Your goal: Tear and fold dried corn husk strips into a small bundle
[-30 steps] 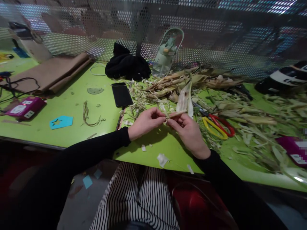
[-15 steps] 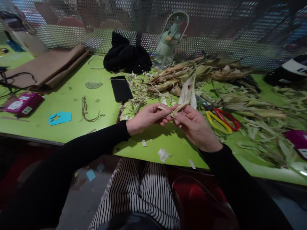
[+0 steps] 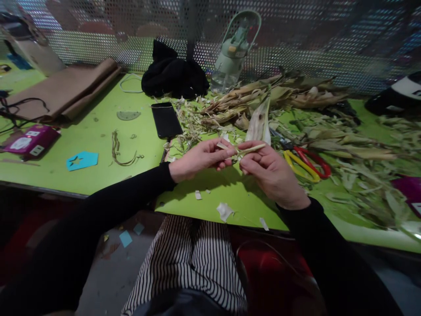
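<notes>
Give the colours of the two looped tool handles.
One yellow looped handle, one red looped handle; best in head view.

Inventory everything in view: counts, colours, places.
Husk strips: count unclear, pale, held
Corn husks: many, tan, right
Scissors: one, red-yellow, right
Phone: one, black, centre
Protractor: one, translucent, left
Cutout card: one, blue, left
Twisted strand: one, brown, left
Boxes: two, purple, both edges
Cables: uncounted, black, left
Folded sheet: one, brown, left
Bottles: two, green, white, rear
Cloth: one, black, rear
Scraps: several, white, front
Unclear object: one, black-white, right
Table: one, green, centre
Screen: one, grey, rear
Trousers: one pair, striped, below
Hands: two, black-sleeved, centre
</notes>
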### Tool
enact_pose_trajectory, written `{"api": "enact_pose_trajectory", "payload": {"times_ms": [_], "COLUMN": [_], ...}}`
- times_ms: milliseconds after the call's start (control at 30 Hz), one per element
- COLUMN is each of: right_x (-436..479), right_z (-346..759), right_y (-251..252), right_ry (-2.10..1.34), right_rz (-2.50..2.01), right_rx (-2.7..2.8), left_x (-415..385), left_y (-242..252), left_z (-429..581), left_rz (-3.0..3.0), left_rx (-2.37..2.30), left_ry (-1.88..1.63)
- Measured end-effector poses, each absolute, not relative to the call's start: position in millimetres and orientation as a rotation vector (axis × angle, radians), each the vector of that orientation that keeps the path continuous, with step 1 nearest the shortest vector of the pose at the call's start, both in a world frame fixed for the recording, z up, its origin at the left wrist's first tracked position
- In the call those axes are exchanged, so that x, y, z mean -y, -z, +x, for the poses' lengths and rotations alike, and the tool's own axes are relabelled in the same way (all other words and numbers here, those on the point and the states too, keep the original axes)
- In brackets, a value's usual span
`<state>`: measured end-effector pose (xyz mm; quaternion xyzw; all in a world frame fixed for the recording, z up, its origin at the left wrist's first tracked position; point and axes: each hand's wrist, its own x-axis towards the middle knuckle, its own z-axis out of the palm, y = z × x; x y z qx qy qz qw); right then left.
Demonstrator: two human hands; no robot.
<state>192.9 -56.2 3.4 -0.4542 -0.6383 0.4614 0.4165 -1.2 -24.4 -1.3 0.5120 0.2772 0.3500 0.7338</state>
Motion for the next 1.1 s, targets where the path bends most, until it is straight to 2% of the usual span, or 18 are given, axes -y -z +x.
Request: {"api": "enact_pose_trajectory", "payload": {"times_ms": [233,433,600,767,1100], "right_x": [58,59,58,56,58], "right_z": [193,191,192,192,189], "right_y": [-5,0,4,2,1], "right_ry": [-1.034,-0.850,-0.973,-1.077,-1.056], "right_rz": [-1.157,-1.150,-1.176,-1.224,-1.220], "right_rx": [1.680,1.631,1.525,1.502,1.583], "left_x": [22,25,26,29,32], "left_y": [2,4,6,3,5], "left_z": [-4,-1,0,-1,4], "left_rz": [1.101,1.019,1.017,1.056,1.157], "left_rx": [-0.606,-0.669,-0.669,-0.638,-0.722], "left_ry": [-0.608,-0.712,-0.821,-0.742,-0.740]}}
